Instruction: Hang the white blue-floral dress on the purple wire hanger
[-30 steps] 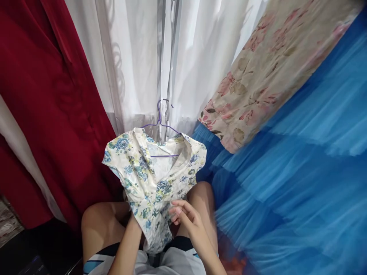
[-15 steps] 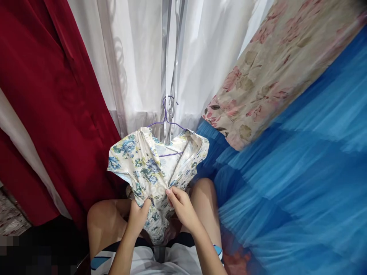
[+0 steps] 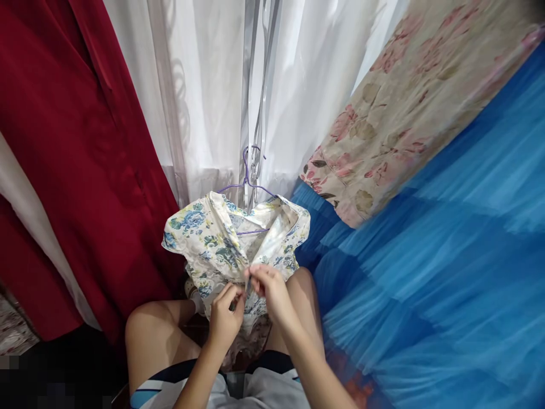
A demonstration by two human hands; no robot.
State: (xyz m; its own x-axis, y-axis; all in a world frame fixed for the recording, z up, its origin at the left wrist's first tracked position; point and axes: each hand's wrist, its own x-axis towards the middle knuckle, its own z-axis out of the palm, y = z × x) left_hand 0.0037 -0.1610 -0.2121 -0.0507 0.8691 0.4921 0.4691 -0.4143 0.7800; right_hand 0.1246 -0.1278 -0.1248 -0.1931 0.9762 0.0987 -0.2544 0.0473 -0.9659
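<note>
A white dress with blue and yellow flowers (image 3: 191, 224) hangs from a purple wire hanger (image 3: 246, 170) in front of my knees. At the bottom of its V-shaped neckline, my right hand (image 3: 268, 284) is closed in a pinch on the front edge. Just below and to the left, my left hand (image 3: 227, 309) is closed too, thumb against fingers, at the same front edge. Whether a button or only cloth lies between the fingertips is too small and blurred to tell. The lower part of the dress drops between my legs, partly hidden by my hands.
White curtains (image 3: 204, 85) hang behind, with grey ribbons (image 3: 251, 74) coming down to the hanger. Dark red cloth (image 3: 85, 142) hangs at left. At right are a beige flowered cloth (image 3: 374, 125) and ruffled blue tulle (image 3: 426, 284), which reaches close to my knee.
My left hand has let go of the dress's left side and moved right and inward to the front edge. My right hand has shifted slightly upward. The cloth at the left hangs looser.
</note>
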